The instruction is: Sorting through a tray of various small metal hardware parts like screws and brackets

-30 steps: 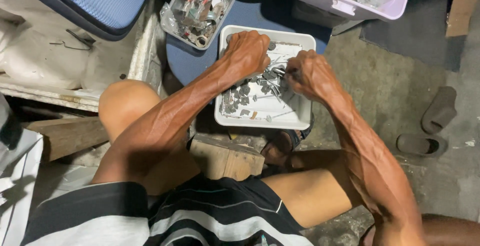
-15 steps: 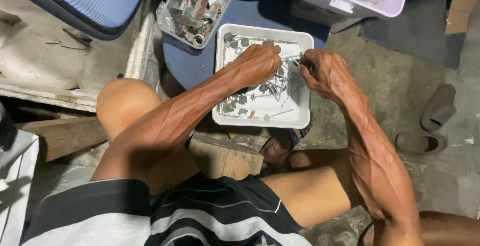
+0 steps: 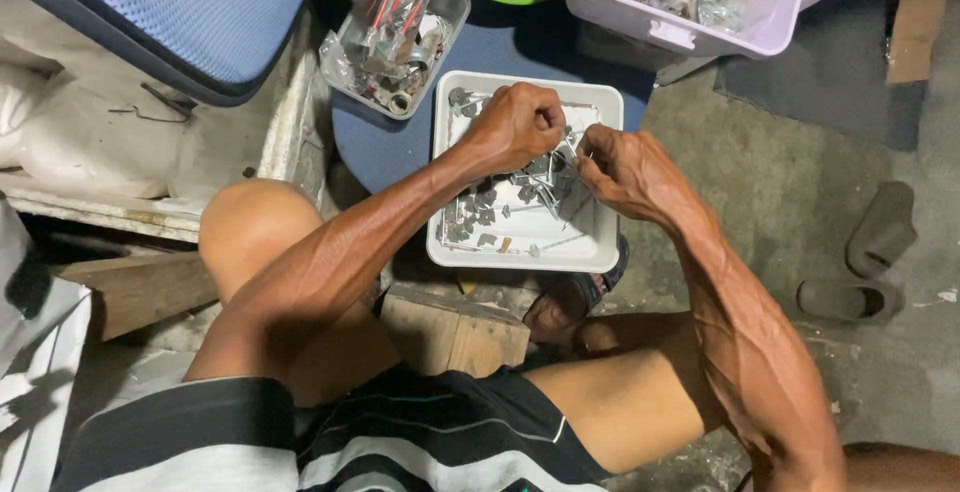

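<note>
Nearest the camera are striped shorts [image 3: 330,442] and two bare knees, with a wooden block [image 3: 455,330] on the ground between the legs and a sandalled foot [image 3: 572,302] just past it. Both forearms reach forward over a white tray [image 3: 597,242] that rests on a blue stool [image 3: 385,147]. The left hand [image 3: 515,124] is curled into a closed fist above the tray's far half, and the right hand [image 3: 625,167] is close beside it with its fingers pinched together; thin metal pins [image 3: 560,167] show between the two hands, but which hand grips them cannot be told. More small metal parts [image 3: 485,217] lie scattered in the tray below the hands. Beyond the tray, on the same stool, stands a clear tub [image 3: 400,37] of mixed bits with red-handled pieces in it. To the left is a blue cushion [image 3: 190,12] above a pale ledge [image 3: 130,167]. At the far right is a lilac bin [image 3: 700,2] holding clear bags, and a pair of grey slippers [image 3: 860,262] lies on the concrete floor [image 3: 780,172] to the right, well apart from the tray.
</note>
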